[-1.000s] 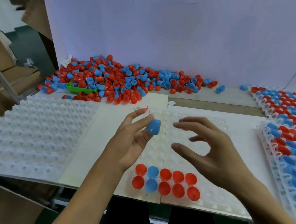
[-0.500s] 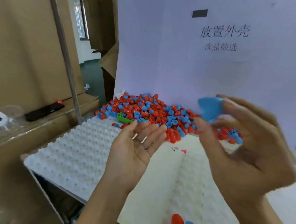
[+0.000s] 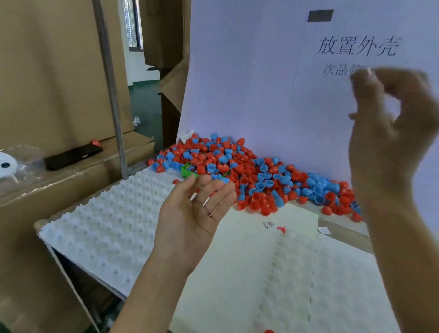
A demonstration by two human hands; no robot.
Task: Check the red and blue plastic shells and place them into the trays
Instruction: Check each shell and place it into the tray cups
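The left hand (image 3: pixel 193 216) is held open and empty, palm up. The right hand (image 3: pixel 391 119) is raised and blurred, fingers curled; whether a shell is pinched cannot be told. Loose shells (image 3: pixel 251 173) are heaped behind the trays (image 3: pixel 113 227). A shell so hidden could be dropped unchecked.

Left hand (image 3: pixel 194 216) held palm up, fingers together and flat, nothing in it, forearm rising from bottom centre. Right hand (image 3: pixel 391 119) raised higher, motion-blurred, fingers curled toward thumb in loose pinch; whether anything sits between fingertips unclear. Hands well apart.
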